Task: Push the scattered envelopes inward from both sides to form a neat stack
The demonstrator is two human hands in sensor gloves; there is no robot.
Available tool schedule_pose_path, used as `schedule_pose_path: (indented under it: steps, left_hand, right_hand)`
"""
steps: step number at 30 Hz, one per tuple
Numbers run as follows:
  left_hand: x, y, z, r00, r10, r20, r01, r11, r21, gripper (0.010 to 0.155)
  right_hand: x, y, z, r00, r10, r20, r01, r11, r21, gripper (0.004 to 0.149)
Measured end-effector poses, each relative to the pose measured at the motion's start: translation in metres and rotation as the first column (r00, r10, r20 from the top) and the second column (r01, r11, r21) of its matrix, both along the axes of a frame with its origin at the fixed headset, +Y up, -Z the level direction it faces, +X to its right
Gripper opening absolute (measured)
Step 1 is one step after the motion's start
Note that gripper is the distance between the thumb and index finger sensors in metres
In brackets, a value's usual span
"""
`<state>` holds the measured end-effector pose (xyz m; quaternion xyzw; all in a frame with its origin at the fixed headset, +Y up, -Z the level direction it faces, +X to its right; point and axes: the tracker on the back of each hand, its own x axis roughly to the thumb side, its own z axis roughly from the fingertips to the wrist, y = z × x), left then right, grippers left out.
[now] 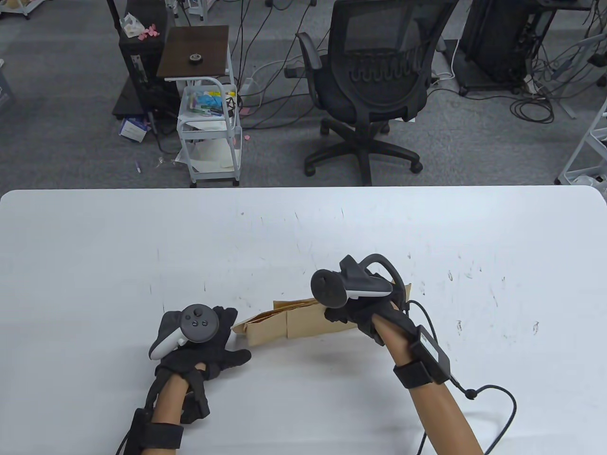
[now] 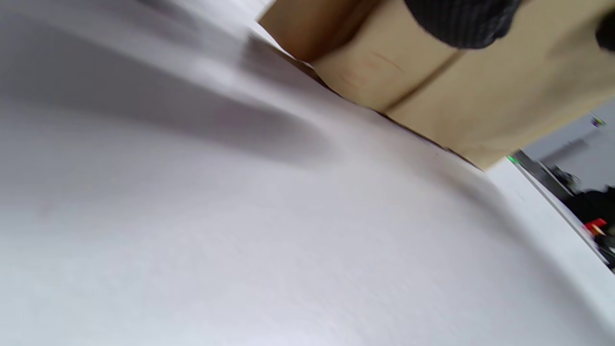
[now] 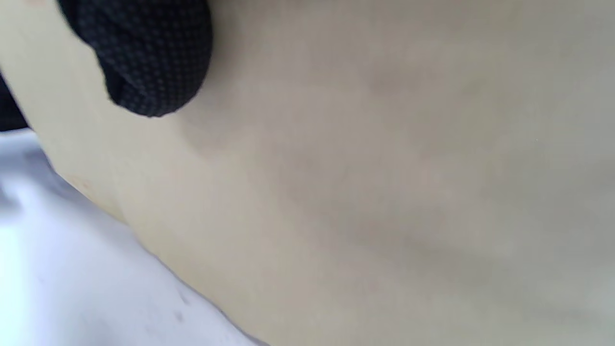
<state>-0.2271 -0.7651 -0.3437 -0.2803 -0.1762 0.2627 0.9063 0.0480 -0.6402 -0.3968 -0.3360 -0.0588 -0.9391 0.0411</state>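
The brown envelopes (image 1: 284, 322) lie overlapped on the white table (image 1: 303, 227), between both hands. The right hand (image 1: 365, 313) rests on their right end, fingers pressing the paper; its grip is hidden. The left hand (image 1: 204, 346) lies flat, fingers spread, at their left corner. Behind the table stand an office chair (image 1: 374, 80) and a small cart (image 1: 208, 128) with papers inside.

Right end of the brown paper envelopes (image 1: 284, 322) hidden under the black-gloved right hand (image 1: 365, 313); envelope count unclear. Both wrist views blurred, envelopes cut off at edges.
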Motion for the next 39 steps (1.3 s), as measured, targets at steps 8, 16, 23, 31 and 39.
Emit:
schedule_pose_path:
  steps: [8, 16, 23, 31, 39]
  left_hand:
    - [0.013, 0.01, -0.001, 1.0, 0.031, 0.004, -0.032, 0.993, 0.11, 0.103]
    - [0.008, 0.009, -0.002, 0.91, 0.41, 0.062, -0.415, 0.899, 0.139, 0.089]
    - [0.013, 0.005, -0.001, 0.841, 0.539, -0.034, -0.508, 0.81, 0.293, 0.051]
    - [0.017, 0.008, 0.001, 0.842, 0.524, -0.132, -0.425, 0.793, 0.437, 0.041]
    - [0.019, 0.009, 0.002, 0.849, 0.514, -0.119, -0.42, 0.796, 0.437, 0.04]
  right_hand:
    - [-0.016, -0.011, 0.004, 0.998, 0.047, -0.033, -0.046, 0.998, 0.044, 0.045]
    - [-0.051, -0.012, 0.016, 0.991, 0.024, -0.134, -0.021, 1.0, 0.017, 0.039]
    - [-0.052, -0.014, 0.021, 0.99, -0.028, -0.142, 0.038, 0.997, 0.068, 0.04]
    - [-0.052, -0.012, 0.03, 0.994, -0.044, -0.105, 0.062, 0.983, 0.176, 0.059]
    - [0.085, 0.019, 0.039, 0.977, -0.147, 0.158, 0.129, 0.985, 0.114, 0.118]
